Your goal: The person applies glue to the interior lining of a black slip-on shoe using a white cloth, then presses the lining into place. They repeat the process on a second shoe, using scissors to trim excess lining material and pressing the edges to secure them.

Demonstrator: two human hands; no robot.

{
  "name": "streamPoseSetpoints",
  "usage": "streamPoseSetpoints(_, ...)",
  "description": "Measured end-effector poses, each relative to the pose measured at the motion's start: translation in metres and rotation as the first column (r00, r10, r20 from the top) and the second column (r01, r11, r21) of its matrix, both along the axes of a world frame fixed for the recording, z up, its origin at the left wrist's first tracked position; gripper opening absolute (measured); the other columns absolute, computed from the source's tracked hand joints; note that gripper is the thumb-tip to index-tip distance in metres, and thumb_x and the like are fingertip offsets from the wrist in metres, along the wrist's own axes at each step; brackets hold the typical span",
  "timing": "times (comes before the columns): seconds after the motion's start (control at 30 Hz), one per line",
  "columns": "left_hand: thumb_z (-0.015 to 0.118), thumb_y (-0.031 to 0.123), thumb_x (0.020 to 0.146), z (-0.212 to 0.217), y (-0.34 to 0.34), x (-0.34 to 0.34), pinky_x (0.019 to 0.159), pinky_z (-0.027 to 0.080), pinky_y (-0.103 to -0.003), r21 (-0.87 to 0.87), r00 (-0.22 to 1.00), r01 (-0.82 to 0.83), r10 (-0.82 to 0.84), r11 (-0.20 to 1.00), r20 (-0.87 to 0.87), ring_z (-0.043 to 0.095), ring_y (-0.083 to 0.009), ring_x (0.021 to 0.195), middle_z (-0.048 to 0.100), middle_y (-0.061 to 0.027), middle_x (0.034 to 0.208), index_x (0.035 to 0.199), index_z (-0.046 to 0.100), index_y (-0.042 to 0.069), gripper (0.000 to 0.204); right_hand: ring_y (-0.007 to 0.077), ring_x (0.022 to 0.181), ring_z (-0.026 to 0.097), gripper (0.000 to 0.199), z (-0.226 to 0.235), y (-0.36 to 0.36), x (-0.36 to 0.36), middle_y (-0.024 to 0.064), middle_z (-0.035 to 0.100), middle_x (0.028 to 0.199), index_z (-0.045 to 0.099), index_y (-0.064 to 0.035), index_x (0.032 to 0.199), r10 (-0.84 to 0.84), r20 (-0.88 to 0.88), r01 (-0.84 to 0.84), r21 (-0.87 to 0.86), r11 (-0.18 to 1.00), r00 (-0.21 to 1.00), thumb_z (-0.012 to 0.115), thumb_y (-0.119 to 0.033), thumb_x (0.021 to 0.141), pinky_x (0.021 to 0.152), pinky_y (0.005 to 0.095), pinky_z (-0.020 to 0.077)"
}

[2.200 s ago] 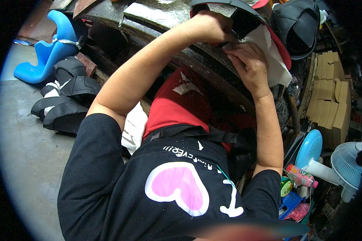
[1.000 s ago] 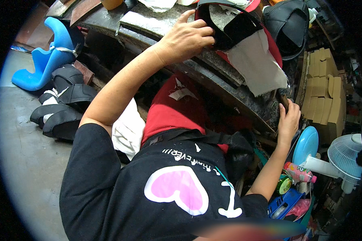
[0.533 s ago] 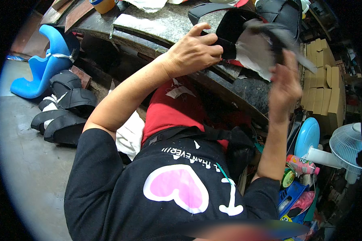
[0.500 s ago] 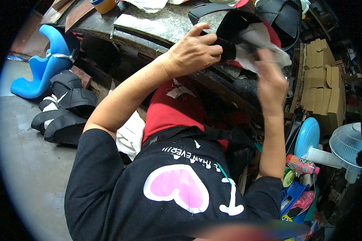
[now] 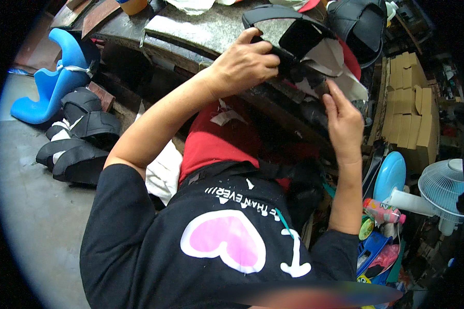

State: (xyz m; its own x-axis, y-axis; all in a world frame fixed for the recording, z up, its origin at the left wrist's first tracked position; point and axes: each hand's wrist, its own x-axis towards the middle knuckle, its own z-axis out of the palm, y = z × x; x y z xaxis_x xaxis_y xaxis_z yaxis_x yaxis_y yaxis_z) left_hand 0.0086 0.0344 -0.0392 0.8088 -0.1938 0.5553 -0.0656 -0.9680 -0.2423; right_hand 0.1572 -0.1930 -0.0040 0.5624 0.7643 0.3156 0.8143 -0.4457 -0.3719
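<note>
My left hand [image 5: 246, 59] is closed round the near left part of a black shoe upper [image 5: 278, 15], its thumb and index finger at the edge. The upper looks like a curved black band with off-white lining [image 5: 327, 55] showing on its right. My right hand [image 5: 344, 121] pinches a dark flap at the lower right of this piece between thumb and fingers. The flap's lower end is in shadow, so its outline is hard to make out. Something red [image 5: 351, 59] shows behind the lining.
A worktable [image 5: 191, 33] lies ahead, with another black upper [image 5: 358, 26] at its right. Several black uppers [image 5: 90, 126] and a blue curved form [image 5: 56, 82] are on the left floor. Cardboard boxes [image 5: 410, 103], a fan [image 5: 443, 188] and a pink bottle [image 5: 384, 211] stand to the right.
My right hand was blurred over the white lining and has come down a little; a dark flap now shows at its fingertips. My left hand keeps its hold, nearly in place.
</note>
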Motion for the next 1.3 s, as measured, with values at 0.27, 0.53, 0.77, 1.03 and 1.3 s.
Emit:
streamPoseSetpoints(0.27, 0.061, 0.019, 0.080, -0.007, -0.001, 0.001, 0.104, 0.036, -0.043, -0.024, 1.000, 0.003, -0.003, 1.000, 0.007, 0.058, -0.0155, 0.096, 0.059, 0.0060, 0.093, 0.091, 0.070, 0.021, 0.014, 0.0064, 0.066, 0.060, 0.038, -0.003, -0.004, 0.000, 0.0080, 0.073, 0.096, 0.059, -0.0119, 0.139, 0.227, 0.037, -0.218, 0.457, 0.862, 0.973, 0.057, -0.027, 0.104, 0.057, 0.0232, 0.0497)
streamPoseSetpoints(0.53, 0.057, 0.015, 0.087, -0.011, -0.025, 0.017, 0.099, 0.038, -0.044, -0.151, 0.998, -0.053, 0.058, 0.987, 0.031, 0.060, -0.0181, 0.102, 0.064, 0.0005, 0.108, 0.122, 0.062, 0.017, 0.035, 0.0327, 0.094, 0.071, 0.032, 0.002, 0.009, 0.034, 0.0120, 0.072, 0.111, 0.066, -0.0211, 0.129, 0.125, 0.167, -0.159, 0.210, 0.965, 0.978, 0.061, -0.031, 0.099, 0.078, 0.0383, 0.0557)
streamPoseSetpoints(0.77, 0.068, 0.023, 0.077, -0.004, -0.041, 0.044, 0.087, 0.042, -0.039, -0.182, 0.996, -0.062, 0.051, 0.981, -0.067, 0.058, -0.0194, 0.096, 0.058, -0.0005, 0.095, 0.104, 0.067, 0.015, 0.029, 0.0321, 0.086, 0.072, 0.035, -0.010, 0.046, 0.072, 0.0106, 0.073, 0.102, 0.064, -0.0248, 0.130, 0.090, 0.443, -0.119, 0.039, 0.992, 0.892, 0.055, -0.041, 0.100, 0.072, 0.0421, 0.0572)
streamPoseSetpoints(1.03, 0.070, 0.018, 0.075, -0.002, -0.007, 0.024, 0.092, 0.044, -0.037, -0.179, 0.973, 0.149, -0.176, 0.973, -0.147, 0.057, -0.0214, 0.100, 0.061, -0.0026, 0.111, 0.105, 0.064, 0.012, 0.031, 0.0350, 0.089, 0.072, 0.040, -0.023, 0.025, 0.079, 0.0163, 0.074, 0.094, 0.061, -0.0274, 0.136, -0.027, 0.140, 0.032, -0.032, 0.999, 0.990, 0.047, -0.046, 0.103, 0.078, 0.0445, 0.0570)
streamPoseSetpoints(1.3, 0.070, 0.016, 0.071, -0.007, -0.027, 0.030, 0.087, 0.044, -0.038, -0.284, 0.985, 0.036, -0.083, 0.958, -0.154, 0.057, -0.0236, 0.098, 0.064, -0.0034, 0.116, 0.102, 0.059, 0.010, 0.034, 0.0358, 0.091, 0.072, 0.042, -0.022, 0.025, 0.082, 0.0181, 0.073, 0.092, 0.060, -0.0247, 0.137, -0.072, -0.038, 0.070, -0.057, 0.996, 0.997, 0.045, -0.047, 0.104, 0.077, 0.0442, 0.0555)
